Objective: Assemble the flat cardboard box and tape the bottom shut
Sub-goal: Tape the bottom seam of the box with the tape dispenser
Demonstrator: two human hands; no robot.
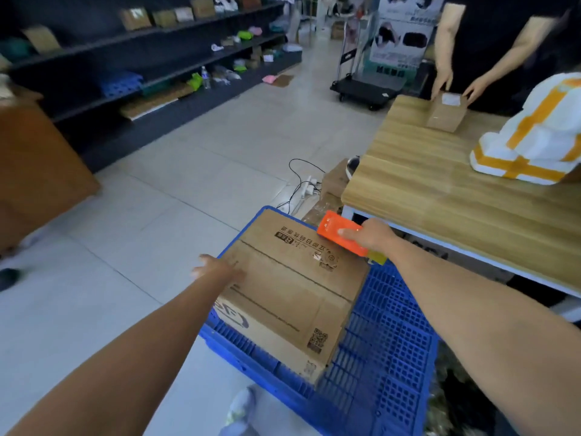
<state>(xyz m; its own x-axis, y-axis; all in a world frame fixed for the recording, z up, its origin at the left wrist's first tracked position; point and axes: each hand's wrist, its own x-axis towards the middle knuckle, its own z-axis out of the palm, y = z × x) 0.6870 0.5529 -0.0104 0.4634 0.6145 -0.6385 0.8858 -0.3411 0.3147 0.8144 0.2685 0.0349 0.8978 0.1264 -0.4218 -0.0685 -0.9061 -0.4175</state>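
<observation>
Most of the view: pale tiled floor (195,171), with long dark shelving (132,58) of small boxes and packets along the left wall. Next in size, at the right, wood-topped table (440,190), and just beside its near-left corner, low on the floor, blue plastic pallet (386,357). On the pallet's left part, cardboard box (292,287), set up into its full shape, flaps folded flat on the upward face, a seam across the middle, black printed characters toward the far end, a QR code toward the near corner; tape on the seam impossible to tell. On the table's far right, white bundle (540,133) with orange bands. Beyond the table, black hand cart (367,86) on the floor. At the table's far edge, small brown box (446,113) between both hands of a second person (496,36) in a dark top. On the floor beyond the pallet, white power strip (308,187) with black cable. Over the cardboard box's far right corner, orange tape dispenser (341,232), contact with the cardboard unclear, gripped from behind by right hand (374,236), thumb laid along its top, other fingers hidden beneath. Against the cardboard box's left top edge, left hand (217,270), fingers stretched forward and flat on the cardboard, blurred, holding nothing.
</observation>
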